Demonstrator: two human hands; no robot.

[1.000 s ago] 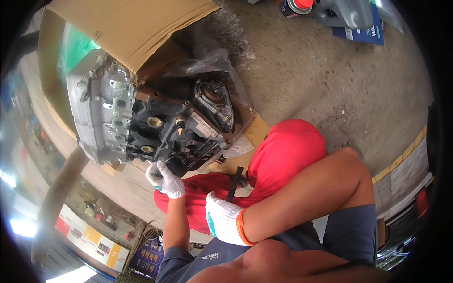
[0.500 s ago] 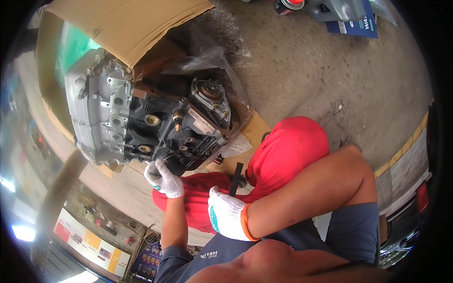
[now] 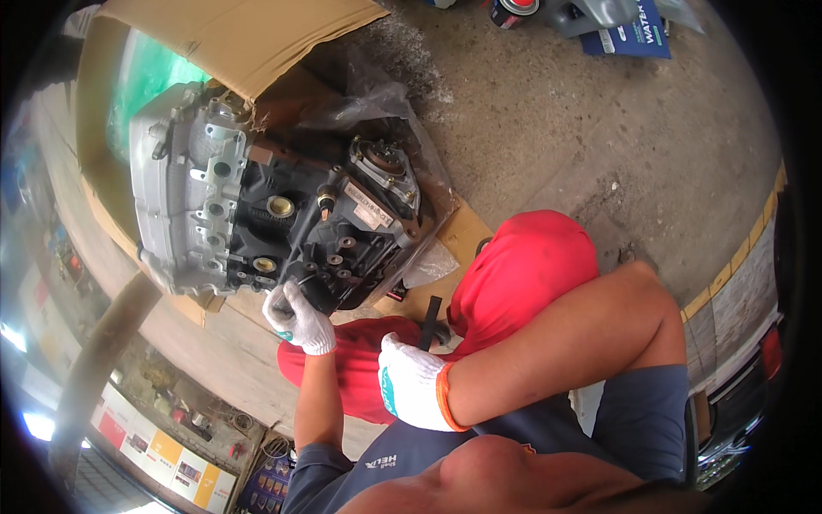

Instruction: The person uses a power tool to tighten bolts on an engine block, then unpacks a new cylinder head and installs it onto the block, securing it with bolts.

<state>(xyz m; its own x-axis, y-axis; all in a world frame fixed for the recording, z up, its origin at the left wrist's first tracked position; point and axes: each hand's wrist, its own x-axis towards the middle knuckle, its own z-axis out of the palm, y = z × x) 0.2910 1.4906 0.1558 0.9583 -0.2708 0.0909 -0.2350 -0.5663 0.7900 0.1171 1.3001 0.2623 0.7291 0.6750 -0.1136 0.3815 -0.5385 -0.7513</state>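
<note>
An engine (image 3: 248, 197) with a silver head and a black block rests on its side in an opened cardboard box. By its near lower edge is my left hand (image 3: 301, 322) in a white knit glove, thumb and fingers curled in a pinch beside a round black part (image 3: 318, 289) of the engine. What the pinch holds, if anything, is hidden. My right hand (image 3: 413, 384), also gloved, is closed in front of my body, around a flat black bar-like handle (image 3: 430, 322) that sticks up from the fist. The rest of that tool is covered by the glove.
Cardboard flaps (image 3: 248, 38) rise behind the engine, and clear plastic sheeting (image 3: 377, 98) lies round it. My red-clad knee (image 3: 531, 265) is just right of the engine. A can (image 3: 512, 12) and a grey jug (image 3: 591, 15) stand on the concrete floor (image 3: 531, 128) at the far right.
The view has shifted a little, moving the engine slightly right in the picture. My left hand stays by the round black part, and my right hand still grips the handle.
</note>
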